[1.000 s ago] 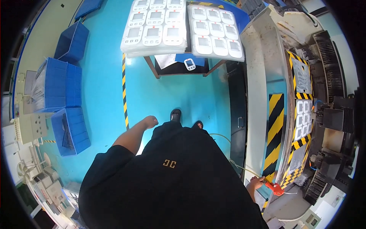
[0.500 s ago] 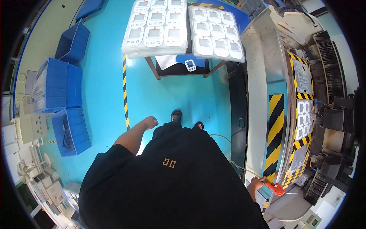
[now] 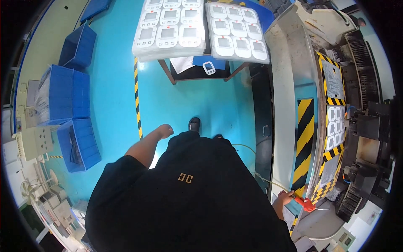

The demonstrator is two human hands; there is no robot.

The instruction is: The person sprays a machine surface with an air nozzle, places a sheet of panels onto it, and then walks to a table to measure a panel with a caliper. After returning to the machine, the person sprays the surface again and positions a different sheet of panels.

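Low on the right, my right hand is closed round the rear of a red air blow gun. Its thin nozzle points right, towards the machine bed, and a pale yellowish hose trails back from it. My left hand hangs over the floor in front of my body, its fingers curled in and nothing seen in them. To the right, a sheet of white rounded panels lies on the machine bed between yellow-and-black striped tape, out of reach of both hands as they stand.
Ahead, a table bears two stacks of printed panel sheets, a left stack and a right stack. One loose white panel lies on its lower shelf. Blue bins line the left. The white machine edge runs along my right.
The view has shifted slightly, and my right foot is now mostly hidden under my clothing. My right hand and the blow gun sit a little higher in view. My left hand stays curled.
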